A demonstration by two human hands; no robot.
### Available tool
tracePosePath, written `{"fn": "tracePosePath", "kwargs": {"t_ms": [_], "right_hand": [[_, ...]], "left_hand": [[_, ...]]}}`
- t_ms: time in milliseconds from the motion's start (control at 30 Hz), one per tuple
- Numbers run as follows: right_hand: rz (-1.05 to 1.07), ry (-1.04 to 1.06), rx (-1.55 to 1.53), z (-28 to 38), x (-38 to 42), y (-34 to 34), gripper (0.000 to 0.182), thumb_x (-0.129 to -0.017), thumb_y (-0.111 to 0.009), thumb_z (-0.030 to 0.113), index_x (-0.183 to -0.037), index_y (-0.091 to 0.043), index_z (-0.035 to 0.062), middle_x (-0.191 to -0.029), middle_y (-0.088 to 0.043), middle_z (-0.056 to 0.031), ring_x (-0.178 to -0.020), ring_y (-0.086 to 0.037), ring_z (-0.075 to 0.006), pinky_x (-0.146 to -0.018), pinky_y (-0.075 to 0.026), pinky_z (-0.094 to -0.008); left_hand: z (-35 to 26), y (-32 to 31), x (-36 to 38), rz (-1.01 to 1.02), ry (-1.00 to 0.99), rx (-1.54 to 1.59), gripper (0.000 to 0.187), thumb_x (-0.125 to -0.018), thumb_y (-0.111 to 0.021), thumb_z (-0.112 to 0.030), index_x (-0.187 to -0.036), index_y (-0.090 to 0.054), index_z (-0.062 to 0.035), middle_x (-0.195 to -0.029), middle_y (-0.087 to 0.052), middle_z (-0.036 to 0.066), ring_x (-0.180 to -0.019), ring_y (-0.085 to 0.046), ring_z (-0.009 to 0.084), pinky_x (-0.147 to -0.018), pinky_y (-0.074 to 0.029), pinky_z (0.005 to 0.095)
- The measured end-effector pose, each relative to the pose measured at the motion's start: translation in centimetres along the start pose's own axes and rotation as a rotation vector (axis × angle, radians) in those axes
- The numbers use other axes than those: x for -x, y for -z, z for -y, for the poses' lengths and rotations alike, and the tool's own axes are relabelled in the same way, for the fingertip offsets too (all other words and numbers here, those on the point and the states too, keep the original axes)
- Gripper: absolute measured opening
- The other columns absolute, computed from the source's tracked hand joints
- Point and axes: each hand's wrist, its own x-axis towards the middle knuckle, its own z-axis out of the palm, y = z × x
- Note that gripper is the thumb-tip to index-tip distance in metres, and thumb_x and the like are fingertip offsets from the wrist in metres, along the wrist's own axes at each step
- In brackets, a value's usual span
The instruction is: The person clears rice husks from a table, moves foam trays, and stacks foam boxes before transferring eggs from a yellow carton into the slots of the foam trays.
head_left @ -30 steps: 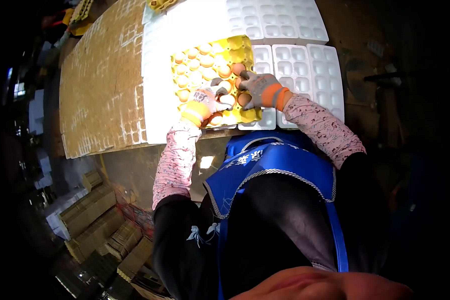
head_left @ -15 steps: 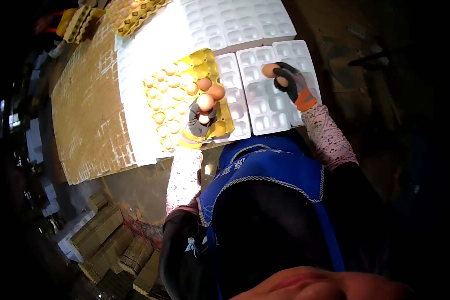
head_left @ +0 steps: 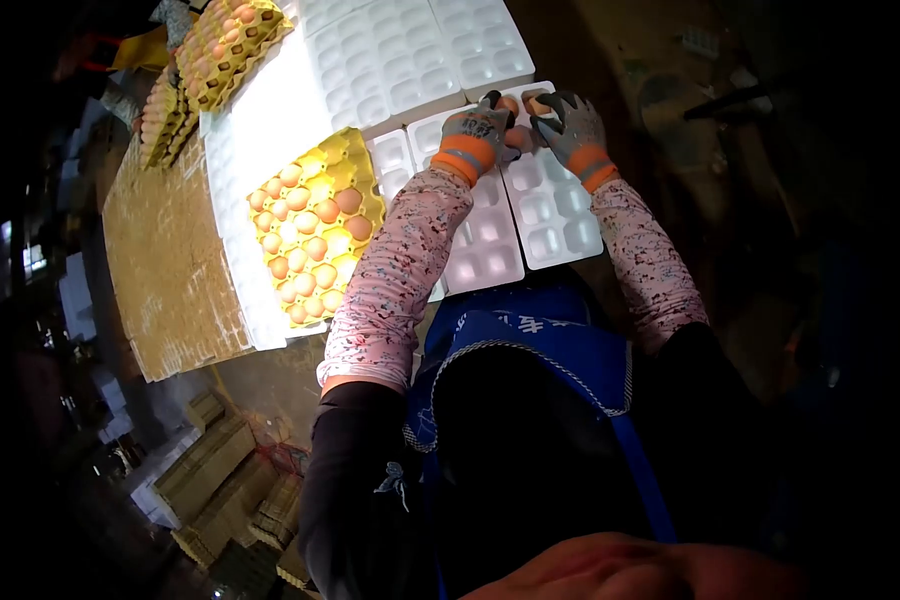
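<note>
My left hand (head_left: 473,137), in a grey glove with an orange cuff, reaches across to the far end of the white foam egg trays (head_left: 482,240). Its fingers curl round brown eggs (head_left: 518,139) that show at the fingertips. Beside it my right hand (head_left: 574,132), gloved the same way, bends its fingers over another egg (head_left: 537,104) at the far end of the right-hand foam tray (head_left: 562,228). The near cups of both trays hold no eggs. Left of my forearm lies a yellow egg tray (head_left: 375,195) with brown eggs in many of its cups.
More white foam trays (head_left: 400,60) lie behind. At the far left of the wooden table (head_left: 170,270) are stacked yellow trays of eggs (head_left: 220,50), with another person's sleeve (head_left: 120,103) beside them. Bundled cartons (head_left: 210,460) stand on the floor.
My left hand has moved with its eggs from the yellow tray rightward to the foam trays. My right hand has shifted toward the tray's far end. The view has turned slightly.
</note>
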Motion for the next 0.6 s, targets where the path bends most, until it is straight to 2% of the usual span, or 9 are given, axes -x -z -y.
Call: {"fn": "tracePosePath", "kwargs": {"t_ms": [67,133,200,267,367,467,500,533,600], "right_hand": [[-0.01,0.034,0.042,-1.0,0.8,-0.6,0.037,-0.08,-0.063,0.03,-0.114,-0.06,0.0166,-0.117,-0.056,-0.0094,-0.104,-0.054,-0.0308,-0.094,-0.039,-0.0422],[-0.213,0.198,-0.35,-2.8,1.0,-2.0,0.034,-0.079,-0.065,0.025,-0.11,-0.061,0.0136,-0.112,-0.06,-0.0103,-0.103,-0.054,-0.0319,-0.091,-0.042,-0.0419],[-0.253,0.012,-0.503,-2.8,2.0,-3.0,0.035,-0.079,-0.065,0.022,-0.112,-0.06,0.0106,-0.109,-0.061,-0.0146,-0.102,-0.055,-0.0342,-0.088,-0.044,-0.0432],[-0.196,-0.281,-0.67,-4.6,3.0,-6.4,0.037,-0.081,-0.064,0.022,-0.115,-0.058,0.0085,-0.11,-0.06,-0.0184,-0.102,-0.056,-0.0366,-0.087,-0.045,-0.0436],[-0.184,-0.284,-0.802,-4.3,3.4,-6.0,0.038,-0.084,-0.063,0.016,-0.12,-0.056,0.0037,-0.114,-0.061,-0.0163,-0.104,-0.059,-0.0281,-0.09,-0.045,-0.0358],[-0.171,-0.352,-1.024,-2.6,4.0,-4.7,0.036,-0.084,-0.062,0.007,-0.118,-0.056,-0.0026,-0.114,-0.061,-0.0128,-0.102,-0.058,-0.0203,-0.089,-0.046,-0.0315],[-0.223,-0.364,-1.025,-2.0,4.3,-4.0,0.037,-0.082,-0.063,0.006,-0.119,-0.057,0.0004,-0.11,-0.063,-0.0131,-0.099,-0.058,-0.0219,-0.087,-0.046,-0.032],[-0.395,-0.223,-0.416,-1.3,4.4,-3.4,0.039,-0.08,-0.066,0.007,-0.118,-0.058,0.0026,-0.107,-0.062,-0.013,-0.093,-0.059,-0.0215,-0.084,-0.047,-0.0316],[-0.28,-0.125,-0.628,3.7,4.4,-1.6,0.039,-0.081,-0.067,0.01,-0.119,-0.058,0.0027,-0.106,-0.061,-0.0093,-0.089,-0.059,-0.0172,-0.081,-0.048,-0.029]], "left_hand": [[0.2,-0.8,0.5,-0.028,0.028,-0.029,0.045,-0.078,-0.066,-0.034,-0.116,-0.057,-0.0118,-0.117,-0.058,0.015,-0.096,-0.063,0.0315,-0.08,-0.051,0.04],[-0.4,-2.0,1.4,-0.107,0.098,0.079,0.048,-0.076,-0.067,-0.038,-0.116,-0.057,-0.0139,-0.125,-0.051,0.015,-0.101,-0.06,0.0329,-0.083,-0.049,0.0413],[-2.2,-1.7,3.7,-0.217,0.153,0.338,0.05,-0.076,-0.067,-0.037,-0.12,-0.056,-0.0154,-0.132,-0.044,0.015,-0.104,-0.057,0.034,-0.086,-0.047,0.0443],[-3.0,-4.8,5.2,-0.392,-0.047,0.613,0.052,-0.077,-0.067,-0.034,-0.124,-0.053,-0.0168,-0.129,-0.046,0.014,-0.103,-0.056,0.0342,-0.086,-0.047,0.0428],[-4.4,-7.6,6.3,-0.378,-0.191,-0.032,0.051,-0.083,-0.059,-0.041,-0.128,-0.05,-0.0206,-0.134,-0.047,0.01,-0.119,-0.046,0.0293,-0.101,-0.032,0.0472],[-2.8,-6.4,9.1,-0.397,-0.087,0.065,0.05,-0.085,-0.054,-0.044,-0.127,-0.052,-0.0176,-0.136,-0.047,0.009,-0.124,-0.044,0.0273,-0.107,-0.021,0.0505],[-1.2,-4.7,9.9,-0.333,-0.138,0.246,0.05,-0.084,-0.056,-0.045,-0.125,-0.053,-0.0147,-0.129,-0.051,0.012,-0.121,-0.046,0.0299,-0.106,-0.027,0.0464],[1.4,-3.4,11.1,-0.482,-0.191,0.49,0.048,-0.083,-0.058,-0.043,-0.12,-0.055,-0.0124,-0.121,-0.055,0.014,-0.114,-0.05,0.0324,-0.1,-0.036,0.0422],[7.0,-0.2,15.4,-0.657,-0.019,0.476,0.037,-0.079,-0.067,-0.025,-0.113,-0.06,-0.0101,-0.116,-0.059,0.014,-0.107,-0.054,0.0333,-0.094,-0.042,0.042]]}}
